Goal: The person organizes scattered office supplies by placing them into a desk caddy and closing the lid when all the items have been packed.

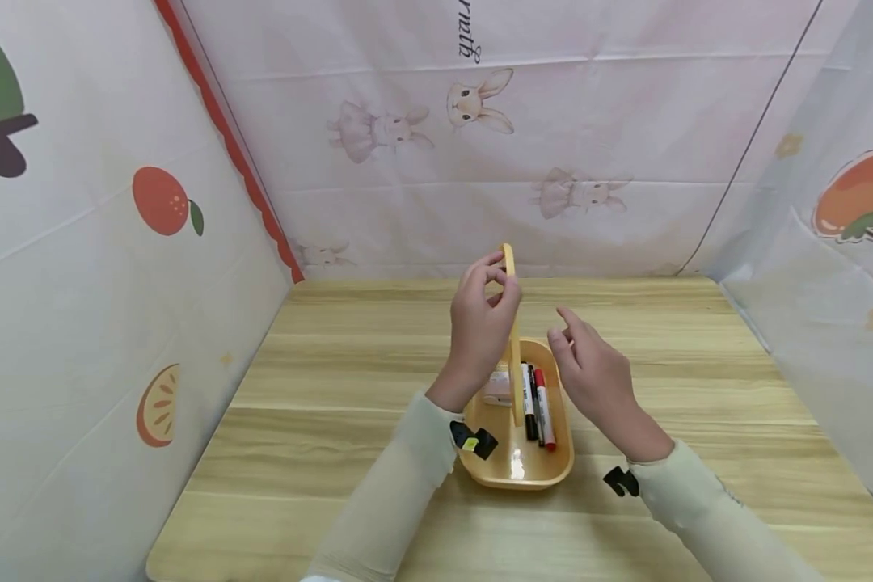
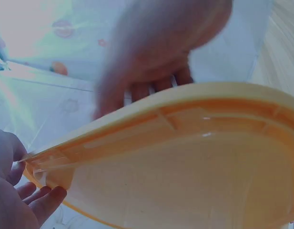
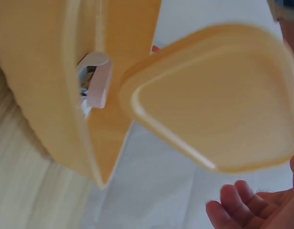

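Observation:
My left hand (image 1: 496, 279) pinches the top edge of a yellow lid (image 1: 513, 356) and holds it upright on edge above a yellow oval box (image 1: 518, 469). The lid's hollow inner face fills the left wrist view (image 2: 185, 167), with my left fingers (image 2: 39, 200) at its lower left corner. My right hand (image 1: 571, 331) hovers just right of the lid with relaxed fingers, holding nothing; its fingertips (image 3: 242, 202) show below the lid (image 3: 218, 105) in the right wrist view. In the box lie a black marker (image 1: 529, 404), a red marker (image 1: 544, 408) and a white item (image 1: 498, 388).
The box stands near the front middle of a wooden table (image 1: 349, 388). Printed cloth walls (image 1: 116, 267) close the table in on the left, back and right. The box's outer wall (image 3: 46, 86) and the white item (image 3: 96, 81) are close in the right wrist view.

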Demonstrator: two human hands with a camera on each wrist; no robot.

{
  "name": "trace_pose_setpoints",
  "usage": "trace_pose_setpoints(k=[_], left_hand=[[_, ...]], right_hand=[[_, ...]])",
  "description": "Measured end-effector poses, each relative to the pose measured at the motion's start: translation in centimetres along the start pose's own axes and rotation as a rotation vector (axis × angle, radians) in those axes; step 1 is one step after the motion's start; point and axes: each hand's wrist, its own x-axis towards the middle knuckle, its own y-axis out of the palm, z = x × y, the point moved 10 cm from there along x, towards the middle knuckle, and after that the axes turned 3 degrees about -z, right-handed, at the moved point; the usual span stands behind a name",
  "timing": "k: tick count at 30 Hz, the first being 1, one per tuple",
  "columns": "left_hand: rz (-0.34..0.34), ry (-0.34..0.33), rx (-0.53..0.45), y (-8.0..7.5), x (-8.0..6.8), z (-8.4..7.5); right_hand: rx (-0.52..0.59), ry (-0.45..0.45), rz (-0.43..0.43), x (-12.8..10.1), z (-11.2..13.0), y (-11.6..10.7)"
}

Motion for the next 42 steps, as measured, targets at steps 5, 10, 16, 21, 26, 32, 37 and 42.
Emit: trace_pose_setpoints(k=[5,10,16,21,26,32,37,42], left_hand=[[-0.013,-0.030,-0.089,-1.4,-0.5,0.8],[-0.043,-0.052,-0.135,-2.5,-1.0,1.7],[-0.056,-0.090,-0.171,-3.2,-1.3,2.3],[-0.060,-0.098,-0.214,-3.2,-1.3,2.7],[-0.074,-0.130,-0.230,-3.4,-1.3,3.3],[-0.064,-0.200,-0.209,-4.2,-1.2,4.5],[-0.012,-0.245,-0.183,-4.8,-1.2,5.4],[0.055,-0.318,-0.207,-5.2,-1.5,6.4]], right_hand=[[0.152,0.138,0.180,0.3,-2.9,2.4],[0.364,0.247,0.326,0.0,-4.6,5.0],[0.510,0.306,0.404,-0.5,-5.0,6.9],[0.640,0.313,0.423,-0.6,-4.6,7.5],[0.679,0.326,0.404,-0.8,-4.8,7.4],[0.620,0.327,0.377,-0.6,-5.2,6.2],[0.560,0.295,0.380,-0.3,-5.2,5.0],[0.505,0.271,0.400,0.0,-5.0,3.9]])
